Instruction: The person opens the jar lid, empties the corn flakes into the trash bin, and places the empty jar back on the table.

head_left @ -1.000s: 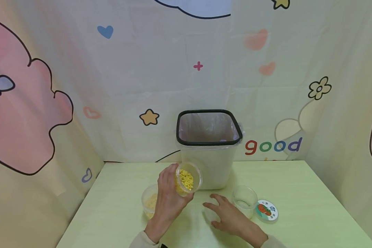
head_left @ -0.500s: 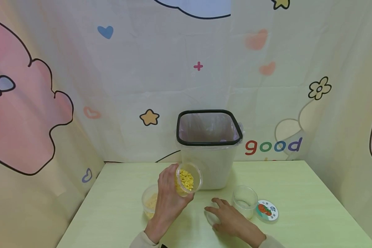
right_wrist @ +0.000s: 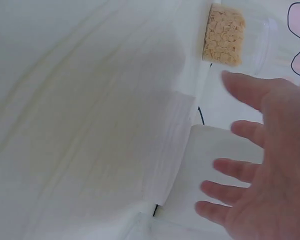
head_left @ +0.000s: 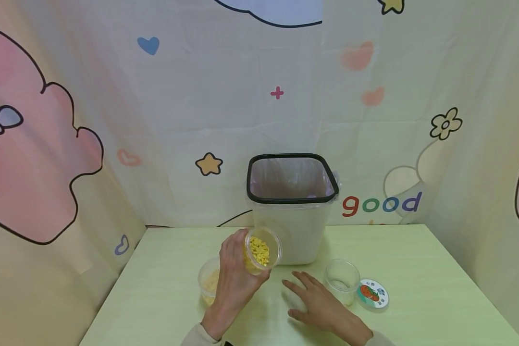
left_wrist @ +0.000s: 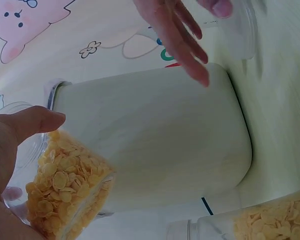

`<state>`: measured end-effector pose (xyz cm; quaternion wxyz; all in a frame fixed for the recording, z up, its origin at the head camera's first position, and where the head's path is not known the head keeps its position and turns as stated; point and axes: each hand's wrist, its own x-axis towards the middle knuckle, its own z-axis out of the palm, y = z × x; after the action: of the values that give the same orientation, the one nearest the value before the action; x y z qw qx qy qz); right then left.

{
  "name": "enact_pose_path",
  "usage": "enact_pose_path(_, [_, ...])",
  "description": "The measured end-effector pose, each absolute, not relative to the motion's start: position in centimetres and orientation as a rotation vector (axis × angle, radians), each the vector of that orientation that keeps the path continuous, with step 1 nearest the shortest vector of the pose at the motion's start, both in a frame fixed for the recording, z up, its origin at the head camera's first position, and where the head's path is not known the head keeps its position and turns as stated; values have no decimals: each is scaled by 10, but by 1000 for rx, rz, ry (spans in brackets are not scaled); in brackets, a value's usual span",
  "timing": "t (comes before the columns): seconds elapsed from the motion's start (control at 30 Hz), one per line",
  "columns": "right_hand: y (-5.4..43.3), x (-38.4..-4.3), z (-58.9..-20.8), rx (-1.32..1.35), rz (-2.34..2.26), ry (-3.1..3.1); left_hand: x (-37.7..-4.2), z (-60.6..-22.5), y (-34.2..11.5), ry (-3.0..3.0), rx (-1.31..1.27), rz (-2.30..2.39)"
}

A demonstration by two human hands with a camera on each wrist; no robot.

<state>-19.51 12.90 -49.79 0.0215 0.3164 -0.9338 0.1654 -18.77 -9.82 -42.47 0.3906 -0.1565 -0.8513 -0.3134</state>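
Observation:
My left hand [head_left: 235, 278] grips a clear plastic jar [head_left: 276, 251] of yellow flakes [head_left: 259, 251], tilted so its open mouth faces right and toward the head camera. The left wrist view shows the thumb [left_wrist: 42, 122] near the rim and the flakes [left_wrist: 64, 185] heaped inside. My right hand [head_left: 322, 302] has its fingers spread and holds nothing. It hovers over a clear round lid [head_left: 293, 300], partly hidden under it in the head view. In the right wrist view this translucent lid [right_wrist: 170, 150] lies on the table beyond the fingertips.
Another jar of pale flakes [head_left: 208, 281] stands left, partly behind my left forearm. Right of my right hand are an empty clear jar [head_left: 341, 278] and a printed round lid [head_left: 373, 294]. A lined bin [head_left: 291, 230] with a black rim stands at the back, against a cartoon-print curtain [head_left: 177, 105].
My right hand dropped to the clear lid with fingers at its edge, then rose slightly and spread its fingers again. My left hand keeps the flake jar in place.

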Motion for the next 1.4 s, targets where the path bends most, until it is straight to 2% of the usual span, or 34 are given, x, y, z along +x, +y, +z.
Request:
enact_pose_path(0.53, [126,-184,-484,942,423,-2568,-187,-421,-99,-2155,-412,-778])
enact_pose_path(1.4, [140,-178,-396,924,435,-2398,-189,-399,-99,-2153,-419,-772])
